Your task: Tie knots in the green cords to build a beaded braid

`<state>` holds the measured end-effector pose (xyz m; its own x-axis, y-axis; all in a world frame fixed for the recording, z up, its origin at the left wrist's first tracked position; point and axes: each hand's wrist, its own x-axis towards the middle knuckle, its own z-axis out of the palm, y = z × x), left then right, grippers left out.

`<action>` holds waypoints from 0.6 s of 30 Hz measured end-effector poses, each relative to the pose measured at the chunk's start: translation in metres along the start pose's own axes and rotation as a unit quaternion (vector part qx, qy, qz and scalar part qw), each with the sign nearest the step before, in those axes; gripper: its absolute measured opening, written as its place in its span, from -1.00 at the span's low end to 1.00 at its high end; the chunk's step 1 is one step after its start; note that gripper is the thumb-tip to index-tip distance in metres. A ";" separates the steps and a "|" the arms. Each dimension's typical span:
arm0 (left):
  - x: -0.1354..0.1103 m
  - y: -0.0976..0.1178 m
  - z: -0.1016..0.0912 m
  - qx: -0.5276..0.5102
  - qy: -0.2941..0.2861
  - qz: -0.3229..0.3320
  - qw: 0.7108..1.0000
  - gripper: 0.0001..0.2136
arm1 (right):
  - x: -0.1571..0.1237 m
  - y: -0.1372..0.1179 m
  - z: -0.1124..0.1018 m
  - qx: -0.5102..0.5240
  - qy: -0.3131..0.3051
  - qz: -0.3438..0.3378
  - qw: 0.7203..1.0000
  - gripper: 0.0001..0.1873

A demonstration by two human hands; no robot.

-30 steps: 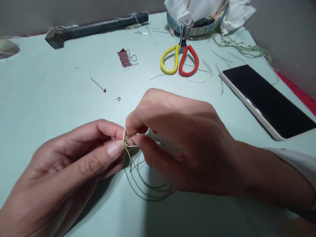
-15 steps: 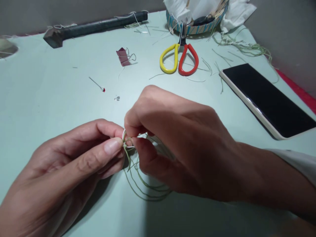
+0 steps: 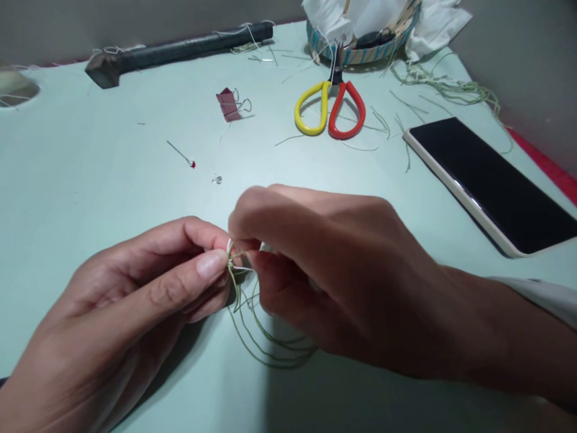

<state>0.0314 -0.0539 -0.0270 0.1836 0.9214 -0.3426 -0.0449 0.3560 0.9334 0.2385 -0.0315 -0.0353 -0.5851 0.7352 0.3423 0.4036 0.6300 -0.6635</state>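
My left hand [image 3: 135,307] pinches a small white ring [image 3: 229,248] wound with thin green strands [image 3: 265,346] between thumb and forefinger. My right hand [image 3: 333,270] meets it from the right, its fingertips closed on the same strands just beside the ring. The loose green strands hang in loops onto the pale green table [image 3: 112,180] under both hands. What lies inside the right hand's fingers is partly hidden.
Yellow-and-red scissors [image 3: 329,111] lie at the back centre, below a basket [image 3: 360,36] with white cloth. A dark phone [image 3: 491,183] rests at the right. A maroon binder clip [image 3: 229,104], a red-headed pin [image 3: 180,155] and a dark bar [image 3: 180,48] lie further back.
My right hand has dropped slightly and its knuckles have turned lower over the strands. The left hand keeps its pinch in place.
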 end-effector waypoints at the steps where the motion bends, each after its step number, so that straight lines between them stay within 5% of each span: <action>1: 0.001 0.001 0.002 0.002 0.003 -0.003 1.000 -0.83 | 0.003 -0.004 -0.006 0.015 0.011 -0.002 1.000 -0.83; 8: -0.001 0.002 0.002 0.004 0.041 -0.008 0.999 -0.80 | 0.011 -0.012 -0.017 0.149 -0.017 0.057 0.987 -0.78; 18: 0.013 0.000 -0.007 -0.111 0.013 -0.056 0.992 -0.81 | 0.010 -0.008 -0.019 0.032 -0.032 -0.048 0.998 -0.66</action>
<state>0.0271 -0.0413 -0.0324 0.1748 0.8769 -0.4478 -0.2418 0.4791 0.8438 0.2431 -0.0243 -0.0142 -0.6632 0.6533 0.3653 0.2986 0.6784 -0.6712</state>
